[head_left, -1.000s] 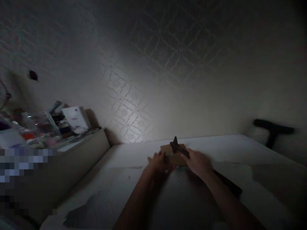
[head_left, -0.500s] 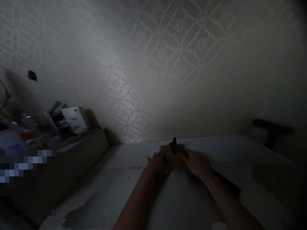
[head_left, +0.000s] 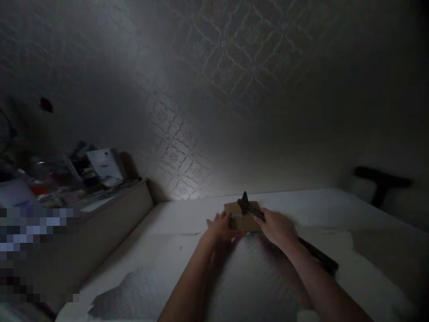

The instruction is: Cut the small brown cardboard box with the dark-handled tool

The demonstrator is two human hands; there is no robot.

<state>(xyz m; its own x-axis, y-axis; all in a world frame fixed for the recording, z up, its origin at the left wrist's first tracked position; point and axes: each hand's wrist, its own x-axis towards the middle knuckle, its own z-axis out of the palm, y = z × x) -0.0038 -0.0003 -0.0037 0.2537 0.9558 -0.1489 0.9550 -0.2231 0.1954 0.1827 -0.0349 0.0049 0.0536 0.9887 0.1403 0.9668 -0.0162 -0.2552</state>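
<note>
My right hand [head_left: 277, 227] is closed around the handle of a dark hammer [head_left: 244, 205]. The hammer's head, with a pointed upper end, is over a flat brown board [head_left: 250, 223]; whether they touch I cannot tell. Behind the wrist, the dark handle seems to run on toward the lower right. At the board's left side, my left hand [head_left: 219, 227] holds it, thumb along the near edge and fingers on the left edge. A short pale row of marks shows on the board beside the left fingers, too small to make out.
Under the board lies a white tabletop [head_left: 174, 219] with a grey patterned patch [head_left: 130, 290] at front left. A cabinet [head_left: 117, 214] on the left carries clutter and a white box [head_left: 104, 163]. A dark T-shaped object [head_left: 380, 181] stands at right, before the patterned wall [head_left: 201, 112].
The tabletop and board look brighter, while the wall has darkened. The hammer's head has shifted very slightly and its neck shows more clearly. Both hands stay in nearly the same place.
</note>
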